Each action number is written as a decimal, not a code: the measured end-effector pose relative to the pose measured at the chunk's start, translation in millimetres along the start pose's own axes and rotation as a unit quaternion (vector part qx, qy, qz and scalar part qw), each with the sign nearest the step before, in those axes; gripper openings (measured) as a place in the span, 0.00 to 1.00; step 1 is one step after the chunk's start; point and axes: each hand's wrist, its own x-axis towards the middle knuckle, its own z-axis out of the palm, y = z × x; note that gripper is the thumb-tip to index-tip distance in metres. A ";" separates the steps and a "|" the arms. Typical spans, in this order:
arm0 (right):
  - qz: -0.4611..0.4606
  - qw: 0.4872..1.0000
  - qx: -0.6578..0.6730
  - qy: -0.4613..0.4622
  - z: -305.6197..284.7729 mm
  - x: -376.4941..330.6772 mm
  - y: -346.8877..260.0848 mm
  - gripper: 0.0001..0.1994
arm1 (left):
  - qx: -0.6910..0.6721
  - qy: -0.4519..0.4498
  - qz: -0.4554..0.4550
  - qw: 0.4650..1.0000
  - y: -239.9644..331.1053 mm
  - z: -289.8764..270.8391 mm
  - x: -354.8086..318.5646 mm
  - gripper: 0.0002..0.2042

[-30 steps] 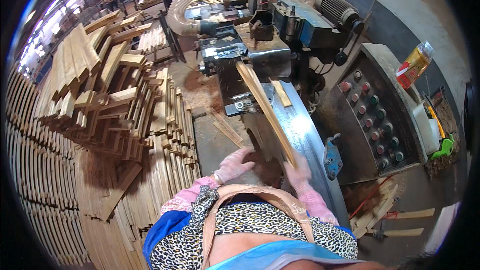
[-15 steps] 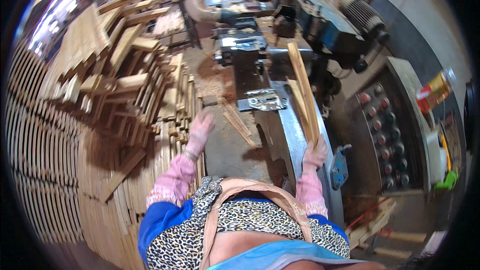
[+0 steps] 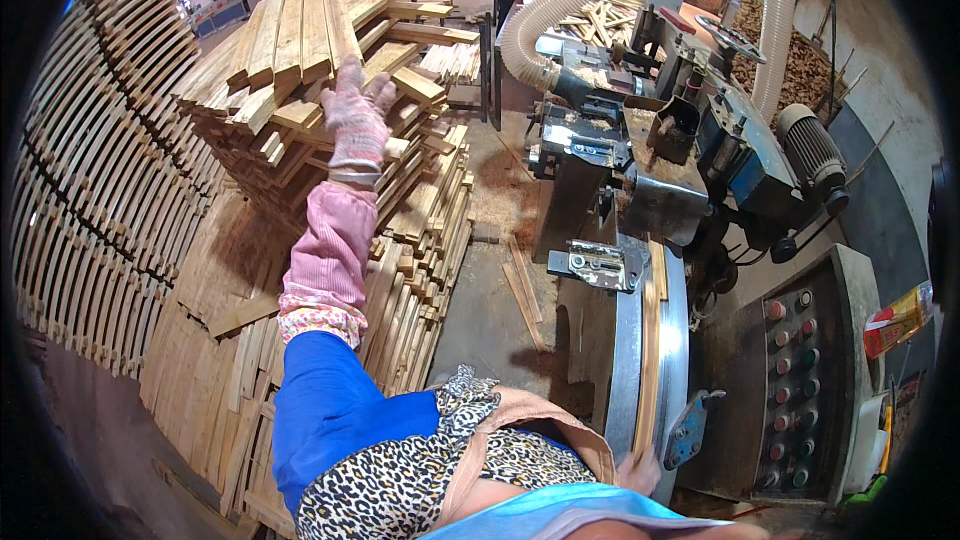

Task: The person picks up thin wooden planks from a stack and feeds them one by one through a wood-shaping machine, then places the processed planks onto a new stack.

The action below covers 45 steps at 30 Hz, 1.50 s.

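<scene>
A grey dust hose [image 3: 560, 0] curves over the blue motor [image 3: 810, 155]. Right, a button panel [image 3: 790, 390]; offcuts [image 3: 522, 290] lie on the floor [image 3: 490, 330].

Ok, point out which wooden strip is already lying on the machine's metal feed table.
It is the long curved wooden strip lying lengthwise on the shiny metal feed table, its near end by the right hand. The other strips are stacked at left, where the gloved left hand reaches.

1. One gloved hand [image 3: 355, 120] is seen raised at the wood stack [image 3: 300, 50].
2. Two dust hoses [image 3: 570, 0] are counted.
3. One wood strip [image 3: 651, 360] is seen on the machine.
4. One control panel [image 3: 795, 380] is counted.
</scene>
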 end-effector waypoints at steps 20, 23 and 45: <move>0.091 0.965 0.209 -0.132 78.9 256.8 -164.5 0.37 | 0.157 -0.301 -0.112 0.934 -121.0 -34.4 -226.8 0.15; -0.124 0.718 0.651 -0.214 -0.4 230.0 -288.8 0.46 | 0.263 -0.292 -0.085 0.916 -185.1 -73.2 -291.0 0.27; 0.020 0.988 0.082 0.125 52.4 101.7 -42.5 0.31 | 0.585 -0.449 -0.194 0.647 -180.1 -225.6 -266.6 0.30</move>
